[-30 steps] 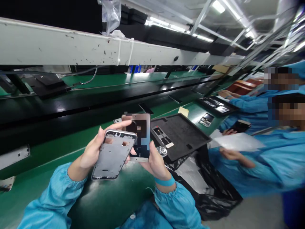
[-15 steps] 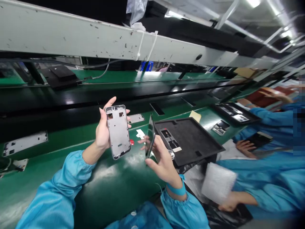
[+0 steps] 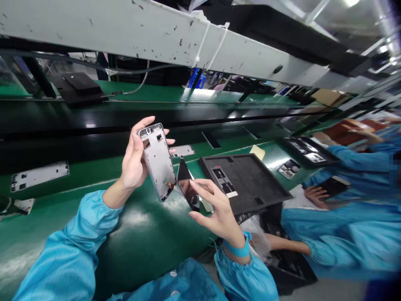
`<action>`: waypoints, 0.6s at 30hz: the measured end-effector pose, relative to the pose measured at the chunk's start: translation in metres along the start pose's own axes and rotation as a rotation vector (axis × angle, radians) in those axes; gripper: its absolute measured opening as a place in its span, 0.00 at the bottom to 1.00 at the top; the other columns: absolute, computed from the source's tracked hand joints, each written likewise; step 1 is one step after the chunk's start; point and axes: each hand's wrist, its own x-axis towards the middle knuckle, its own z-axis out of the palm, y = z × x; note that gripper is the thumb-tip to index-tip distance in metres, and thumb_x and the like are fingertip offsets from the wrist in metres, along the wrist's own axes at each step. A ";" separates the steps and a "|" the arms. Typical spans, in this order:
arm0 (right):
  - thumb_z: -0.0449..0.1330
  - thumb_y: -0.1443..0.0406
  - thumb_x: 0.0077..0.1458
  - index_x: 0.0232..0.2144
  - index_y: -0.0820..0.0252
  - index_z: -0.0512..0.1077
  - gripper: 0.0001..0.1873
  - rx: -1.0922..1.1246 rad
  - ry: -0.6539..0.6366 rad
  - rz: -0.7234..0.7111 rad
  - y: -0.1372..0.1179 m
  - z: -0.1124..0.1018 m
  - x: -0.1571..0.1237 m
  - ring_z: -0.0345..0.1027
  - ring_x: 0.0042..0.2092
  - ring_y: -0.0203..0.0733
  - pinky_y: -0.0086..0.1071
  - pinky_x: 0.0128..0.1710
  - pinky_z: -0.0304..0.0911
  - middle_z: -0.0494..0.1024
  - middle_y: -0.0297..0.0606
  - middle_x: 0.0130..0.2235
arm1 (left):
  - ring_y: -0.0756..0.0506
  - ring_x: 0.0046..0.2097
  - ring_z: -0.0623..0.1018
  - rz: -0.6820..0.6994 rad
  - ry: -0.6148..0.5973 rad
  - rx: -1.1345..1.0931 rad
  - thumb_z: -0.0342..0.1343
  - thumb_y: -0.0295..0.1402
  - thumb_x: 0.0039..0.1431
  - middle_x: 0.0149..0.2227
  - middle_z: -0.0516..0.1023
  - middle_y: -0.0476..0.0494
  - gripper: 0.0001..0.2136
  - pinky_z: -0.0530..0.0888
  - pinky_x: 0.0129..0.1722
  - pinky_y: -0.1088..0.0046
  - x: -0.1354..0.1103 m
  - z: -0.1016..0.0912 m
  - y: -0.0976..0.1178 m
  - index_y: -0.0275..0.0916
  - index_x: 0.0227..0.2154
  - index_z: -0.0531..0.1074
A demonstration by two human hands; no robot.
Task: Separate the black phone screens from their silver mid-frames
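Observation:
My left hand (image 3: 134, 161) is closed around a silver phone frame (image 3: 158, 161), its flat inner face tilted toward the right. Dark parts and small cut-outs line the frame's top end. In my right hand (image 3: 216, 205) is a thin, dark, glossy phone screen (image 3: 188, 186), gripped at its right side. The screen stands slanted just right of the frame's lower end. A small brownish flex cable (image 3: 170, 184) shows between the two parts. Whether the screen touches the frame I cannot tell.
Right of my hands lies a black foam tray (image 3: 250, 179) holding a phone part (image 3: 224, 182). Other phone frames (image 3: 40, 175) and a dark screen (image 3: 211, 140) lie on the green bench (image 3: 140, 246). A co-worker's arm (image 3: 288, 244) reaches in at the right.
The screen has swung from nearly edge-on to show its glossy face and moved left, close to the frame. The frame has tilted. At right, the co-worker's arm and white packet have shifted.

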 end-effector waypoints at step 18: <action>0.67 0.48 0.68 0.74 0.44 0.66 0.37 0.339 0.178 0.143 -0.007 0.052 0.026 0.79 0.51 0.47 0.43 0.52 0.82 0.73 0.44 0.55 | 0.40 0.42 0.89 -0.115 -0.148 0.245 0.75 0.53 0.55 0.51 0.85 0.35 0.27 0.80 0.27 0.77 0.008 -0.013 0.000 0.42 0.48 0.74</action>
